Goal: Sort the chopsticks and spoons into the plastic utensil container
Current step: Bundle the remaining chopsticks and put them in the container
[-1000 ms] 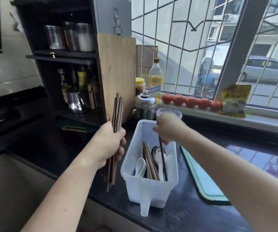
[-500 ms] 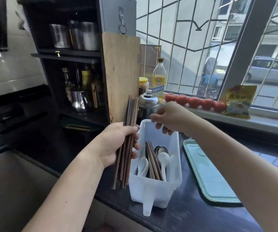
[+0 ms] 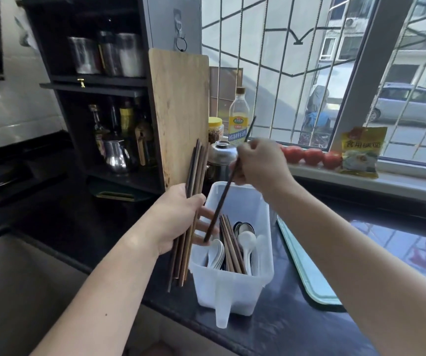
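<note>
Mid-sort: container [image 3: 232, 291] w/ spoons [image 3: 247, 238] + some chopsticks; left hand [image 3: 178, 217] grips bundle [image 3: 196, 170]; right hand [image 3: 260, 163] pinches single chopstick [image 3: 222, 199].

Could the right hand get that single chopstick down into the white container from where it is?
Probably yes. The right hand pinches the single chopstick above the open-topped container, tip pointing down. The left hand's fingers lie close beside the tip, but seem not to block it.

The left hand [image 3: 178, 214] is gripping a bundle upright. The right hand [image 3: 259, 163] is pinching one stick, tilted.
</note>
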The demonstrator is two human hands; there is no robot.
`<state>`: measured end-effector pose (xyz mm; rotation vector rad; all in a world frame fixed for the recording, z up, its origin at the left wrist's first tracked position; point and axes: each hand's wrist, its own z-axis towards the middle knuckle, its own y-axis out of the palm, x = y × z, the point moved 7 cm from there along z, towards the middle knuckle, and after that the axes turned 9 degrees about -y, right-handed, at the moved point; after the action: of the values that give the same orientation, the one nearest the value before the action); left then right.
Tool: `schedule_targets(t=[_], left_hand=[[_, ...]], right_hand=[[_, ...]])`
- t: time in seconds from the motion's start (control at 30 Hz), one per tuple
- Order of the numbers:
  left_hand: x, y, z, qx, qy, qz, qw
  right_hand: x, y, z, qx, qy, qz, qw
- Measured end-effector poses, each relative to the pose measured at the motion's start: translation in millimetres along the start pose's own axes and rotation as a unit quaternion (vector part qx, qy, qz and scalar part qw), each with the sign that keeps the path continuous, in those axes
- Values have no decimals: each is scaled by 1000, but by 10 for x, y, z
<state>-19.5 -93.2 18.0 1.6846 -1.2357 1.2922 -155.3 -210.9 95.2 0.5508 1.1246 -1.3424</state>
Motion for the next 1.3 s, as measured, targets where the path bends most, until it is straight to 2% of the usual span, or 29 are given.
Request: schedule_targets(t=[0.07,0.1,0.17,0.23,0.3,0.37,0.47,0.5,0.53,0.57,0.63,0.67,0.7,0.77,0.87,0.93,0.97,1.0,1.03,1.1,1.13,1.2,1.3], left_hand=[[-39,-140,13,57,6,14,998],[-45,-204,15,81,11,12,997],[-28,-272,10,108,18,-11,994],[4,-243,-6,98,20,-47,994],[33,-159,-36,69,16,-72,995],[35,-92,-62,47,11,-79,996],[9,-66,-85,36,-3,-69,997],[0,-64,-87,32,-8,-67,997],[-4,-61,-87,27,-12,-68,997],[-7,-50,-84,19,-14,-69,997],[7,3,-74,-3,-15,-75,997],[26,42,-72,-18,-13,-77,997],[53,89,-67,-35,-9,-78,996],[91,159,-63,-63,-2,-80,995],[65,148,-50,-74,-14,-92,993],[6,46,-31,-25,-10,-91,995],[-17,-45,-22,25,4,-67,997],[-31,-144,-16,79,21,-40,996],[-40,-224,-12,121,34,-24,992],[-61,-309,15,138,37,-50,989],[-68,-307,30,121,27,-79,989],[-68,-246,31,75,0,-122,990],[-79,-153,9,28,-25,-133,990]], right_hand=[[-13,-163,169,45,-54,-116,991],[32,-139,214,20,-64,-193,979],[264,82,168,-79,-46,-332,939],[582,327,10,-162,-24,-425,890],[890,506,-102,-234,-4,-465,854],[1093,569,-166,-294,35,-466,834],[1006,547,-134,-298,4,-525,797],[892,526,-88,-274,-32,-542,794],[758,495,-53,-249,-55,-529,810],[639,448,-26,-234,-51,-481,844],[456,385,-51,-244,8,-286,927],[376,400,-118,-264,45,-184,946],[296,422,-192,-282,66,-109,951],[170,439,-298,-287,61,-53,954],[92,339,-234,-207,42,-22,977],[85,120,-56,-98,50,53,992],[88,-10,54,-46,34,41,998],[107,-113,153,-18,9,-28,999],[155,-119,215,-32,-8,-114,993],[405,108,141,-144,13,-251,957],[591,244,40,-204,35,-298,932],[906,469,-141,-278,41,-384,879],[1152,640,-267,-331,37,-452,827]])
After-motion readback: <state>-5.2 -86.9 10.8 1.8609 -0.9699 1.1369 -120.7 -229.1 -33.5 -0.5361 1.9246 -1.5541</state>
